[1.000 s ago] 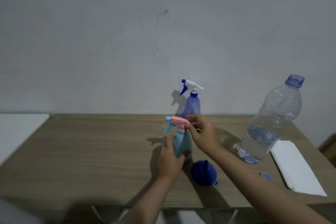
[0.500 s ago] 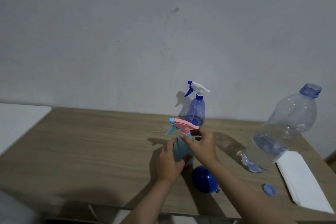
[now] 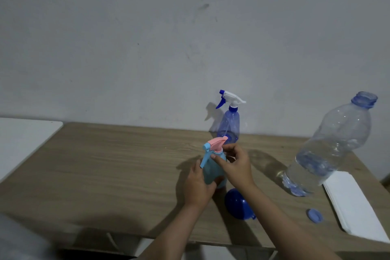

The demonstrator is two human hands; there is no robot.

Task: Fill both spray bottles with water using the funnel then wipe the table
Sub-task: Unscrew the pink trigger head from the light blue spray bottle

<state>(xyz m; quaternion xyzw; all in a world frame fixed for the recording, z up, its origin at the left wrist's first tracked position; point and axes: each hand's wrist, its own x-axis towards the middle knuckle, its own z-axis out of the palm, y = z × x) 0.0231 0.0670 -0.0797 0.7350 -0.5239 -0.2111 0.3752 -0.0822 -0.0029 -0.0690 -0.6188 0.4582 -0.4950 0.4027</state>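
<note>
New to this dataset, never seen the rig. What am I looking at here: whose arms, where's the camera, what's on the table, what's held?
There is no robot here: a person works with two bare hands, filmed by a wide-angle camera on their head, looking forward and down. The left hand grips the body of a light blue spray bottle standing on the wooden table. The right hand pinches at the collar under its pink trigger head. Behind it stands a dark blue spray bottle with a white trigger. A blue funnel lies near the right forearm. To the right are a large uncapped water bottle, partly filled, its blue cap, and a white folded cloth or paper.
</note>
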